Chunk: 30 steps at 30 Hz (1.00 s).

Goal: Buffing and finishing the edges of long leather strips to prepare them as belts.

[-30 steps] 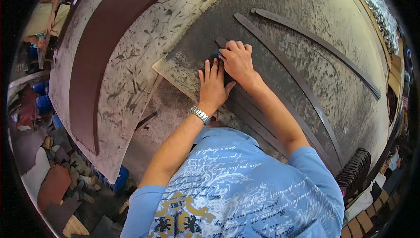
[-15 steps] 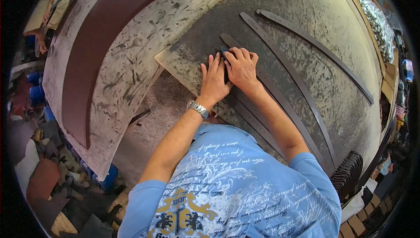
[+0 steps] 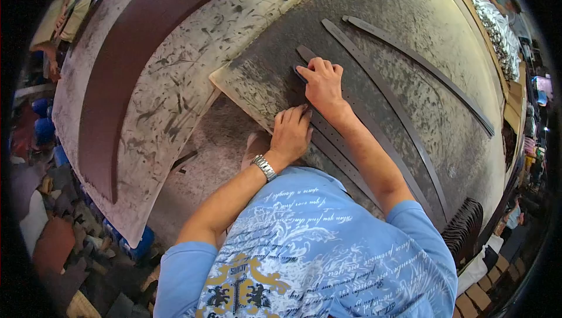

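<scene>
Blue object (image 3: 298, 74) mostly hidden by right hand (image 3: 324, 87), dark strap (image 3: 304, 53) partly covered

Matt leather-like straps on a rough, stained worktop.
The straps (image 3: 305, 53) look smooth and dull, with a faint sheen along some edges, and the broad curved brown band (image 3: 108, 101) looks even and matt, like stacked leather. The worktop (image 3: 252, 87) is pale and coarse under dark, blotchy smears; its base material is hard to tell. The small blue-black pad (image 3: 299, 73) is too covered to judge. The watch (image 3: 264, 166) is polished silvery metal; the shirt (image 3: 316, 236) is soft, matt printed cloth. The wrapping (image 3: 492, 25) is crinkled and glossy, like plastic or foil. The blue container (image 3: 139, 245) looks like shiny plastic, and the scraps (image 3: 54, 242) look flat, dull and leathery.
</scene>
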Available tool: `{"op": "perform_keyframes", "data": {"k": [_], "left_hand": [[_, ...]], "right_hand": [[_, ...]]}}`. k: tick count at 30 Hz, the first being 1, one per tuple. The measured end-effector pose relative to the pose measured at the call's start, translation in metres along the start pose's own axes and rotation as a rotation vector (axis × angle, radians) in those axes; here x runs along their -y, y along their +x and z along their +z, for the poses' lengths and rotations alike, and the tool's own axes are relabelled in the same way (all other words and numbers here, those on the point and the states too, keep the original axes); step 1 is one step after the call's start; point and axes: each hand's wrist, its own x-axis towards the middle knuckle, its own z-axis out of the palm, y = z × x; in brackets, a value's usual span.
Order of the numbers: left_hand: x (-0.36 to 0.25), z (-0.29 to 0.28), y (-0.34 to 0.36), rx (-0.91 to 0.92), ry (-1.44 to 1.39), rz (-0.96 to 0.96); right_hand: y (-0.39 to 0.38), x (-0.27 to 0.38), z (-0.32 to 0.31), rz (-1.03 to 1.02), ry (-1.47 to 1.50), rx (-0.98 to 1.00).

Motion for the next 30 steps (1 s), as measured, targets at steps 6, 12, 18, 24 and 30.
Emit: {"op": "perform_keyframes", "data": {"k": [6,12,18,24,30], "left_hand": [[-0.010,0.019,0.018,0.168,0.134,0.171],[-0.004,0.034,0.022,0.272,0.199,0.149],[-0.004,0.032,0.024,0.330,0.217,0.129],[-0.005,0.034,0.026,0.403,0.177,0.089],[-0.014,0.029,0.030,0.326,0.294,0.128]], "right_hand": [[0.003,-0.002,-0.010,-0.034,0.128,0.158],[-0.013,-0.002,-0.003,-0.084,-0.015,0.118],[-0.008,-0.002,-0.012,-0.141,-0.124,0.207],[-0.021,-0.001,-0.007,-0.102,-0.063,0.226],[0.021,0.004,0.014,-0.099,-0.110,0.146]]}}
